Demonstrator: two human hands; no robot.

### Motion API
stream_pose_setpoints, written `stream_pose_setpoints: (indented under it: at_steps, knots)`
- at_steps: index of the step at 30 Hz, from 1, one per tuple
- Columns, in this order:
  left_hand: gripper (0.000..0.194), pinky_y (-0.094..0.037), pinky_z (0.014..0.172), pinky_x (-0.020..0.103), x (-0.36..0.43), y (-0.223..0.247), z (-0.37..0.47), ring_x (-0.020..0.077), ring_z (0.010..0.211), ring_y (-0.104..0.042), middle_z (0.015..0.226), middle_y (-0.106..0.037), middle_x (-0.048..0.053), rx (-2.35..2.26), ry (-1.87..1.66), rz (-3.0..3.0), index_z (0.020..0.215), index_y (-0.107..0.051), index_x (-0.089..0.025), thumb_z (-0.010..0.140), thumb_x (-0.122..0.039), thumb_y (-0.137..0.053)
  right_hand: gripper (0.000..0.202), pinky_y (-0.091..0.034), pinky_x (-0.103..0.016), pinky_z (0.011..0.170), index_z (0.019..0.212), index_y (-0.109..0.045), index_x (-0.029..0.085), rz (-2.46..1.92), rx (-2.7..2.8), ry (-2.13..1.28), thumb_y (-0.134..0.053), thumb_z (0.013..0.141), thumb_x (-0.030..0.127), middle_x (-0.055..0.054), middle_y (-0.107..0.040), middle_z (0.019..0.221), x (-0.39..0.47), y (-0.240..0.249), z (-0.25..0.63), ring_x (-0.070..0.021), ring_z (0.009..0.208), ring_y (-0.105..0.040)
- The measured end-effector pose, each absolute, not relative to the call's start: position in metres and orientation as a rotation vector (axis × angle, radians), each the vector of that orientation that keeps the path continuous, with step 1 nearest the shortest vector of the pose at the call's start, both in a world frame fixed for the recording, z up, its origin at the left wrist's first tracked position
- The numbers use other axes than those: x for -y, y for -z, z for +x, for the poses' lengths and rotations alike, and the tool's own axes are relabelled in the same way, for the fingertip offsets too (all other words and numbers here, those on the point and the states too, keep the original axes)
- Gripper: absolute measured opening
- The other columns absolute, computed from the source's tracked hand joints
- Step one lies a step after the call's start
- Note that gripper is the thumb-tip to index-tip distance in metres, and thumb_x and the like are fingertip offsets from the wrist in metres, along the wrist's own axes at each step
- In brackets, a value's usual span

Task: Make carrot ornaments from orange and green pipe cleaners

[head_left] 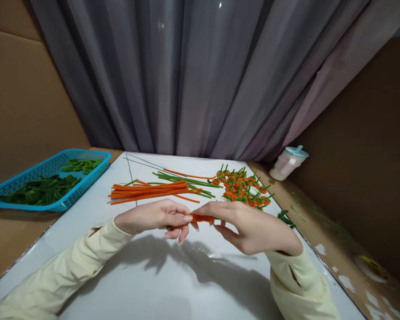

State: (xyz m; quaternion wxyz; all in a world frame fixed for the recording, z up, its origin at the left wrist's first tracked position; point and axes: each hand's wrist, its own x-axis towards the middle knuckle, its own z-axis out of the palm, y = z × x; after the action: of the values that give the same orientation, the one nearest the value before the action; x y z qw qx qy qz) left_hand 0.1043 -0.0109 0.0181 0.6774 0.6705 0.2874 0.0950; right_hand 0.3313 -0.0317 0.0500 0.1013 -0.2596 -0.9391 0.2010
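Note:
Above the white tabletop, an orange fuzzy coil (pixel 203 218) with bits of green at its ends is held between both hands. My left hand (pixel 168 218) pinches its left end between thumb and fingers, the other fingers curling below. My right hand (pixel 243 224) arches over the right end, its fingertips closed on the coil. Behind my left hand lies a bundle of orange fuzzy sticks (pixel 146 190), with green fuzzy sticks (pixel 183 179) just beyond it. A cluster of small orange pieces with green stems (pixel 240 184) stands behind my right hand.
At the left, a blue basket (pixel 65 204) holds green looped pieces (pixel 46 189). A lidded cup (pixel 288 163) stands at the back right. Dark green pieces (pixel 286 218) lie at the table's right edge, and a tape roll (pixel 371 268) is farther right. A grey curtain (pixel 200 80) hangs behind.

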Motion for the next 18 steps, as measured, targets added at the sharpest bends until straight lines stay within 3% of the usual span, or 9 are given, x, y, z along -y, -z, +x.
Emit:
stream_pose_setpoints:
  at_steps: [3,5,10,14,18]
  knots:
    - [0.033,-0.024,0.046,0.021,0.012,-0.016,0.104,0.005,0.046,-0.036,0.057,-0.053,-0.001,-0.636,-0.19,1.533,0.075,-0.055,-0.012,0.089,-0.039,-0.043,0.047,-0.044,-0.025,0.079,0.124,-0.045,0.015,-0.72,2.791,-0.655,-0.051,0.079,0.008,-0.007,-0.06,0.108,0.033,-0.049,0.327,-0.0159,0.092,-0.057]
    - [0.035,-0.024,0.046,0.021,0.012,-0.014,0.105,0.0049,0.045,-0.035,0.056,-0.051,-0.002,-0.619,-0.172,1.527,0.073,-0.056,-0.012,0.089,-0.039,-0.042,0.036,-0.044,-0.023,0.075,0.119,-0.049,0.015,-0.731,2.753,-0.672,-0.05,0.083,0.012,-0.006,-0.063,0.102,0.032,-0.046,0.323,-0.0142,0.086,-0.058]
    - [0.023,-0.034,0.051,0.019,0.013,-0.016,0.105,0.0051,0.05,-0.043,0.069,-0.06,-0.001,-0.638,-0.16,1.531,0.09,-0.057,-0.014,0.083,-0.036,-0.055,0.02,-0.042,-0.019,0.061,0.095,-0.061,0.014,-0.749,2.666,-0.686,-0.044,0.086,0.01,-0.003,-0.065,0.08,0.026,-0.042,0.316,-0.01,0.066,-0.057]
    - [0.021,-0.041,0.054,0.019,0.016,-0.024,0.101,0.0074,0.055,-0.053,0.071,-0.063,-0.001,-0.685,-0.194,1.572,0.091,-0.057,-0.015,0.078,-0.031,-0.061,0.018,-0.04,-0.016,0.052,0.095,-0.059,0.013,-0.768,2.631,-0.888,-0.043,0.087,0.011,-0.001,-0.063,0.071,0.022,-0.045,0.318,-0.0066,0.053,-0.055]
    - [0.023,-0.042,0.052,0.02,0.02,-0.031,0.096,0.0074,0.049,-0.054,0.072,-0.065,0.002,-0.671,-0.19,1.589,0.089,-0.056,-0.014,0.087,-0.035,-0.048,0.018,-0.042,-0.017,0.056,0.099,-0.057,0.013,-0.733,2.623,-0.89,-0.051,0.087,0.024,-0.003,-0.063,0.079,0.021,-0.046,0.32,-0.0082,0.063,-0.057]
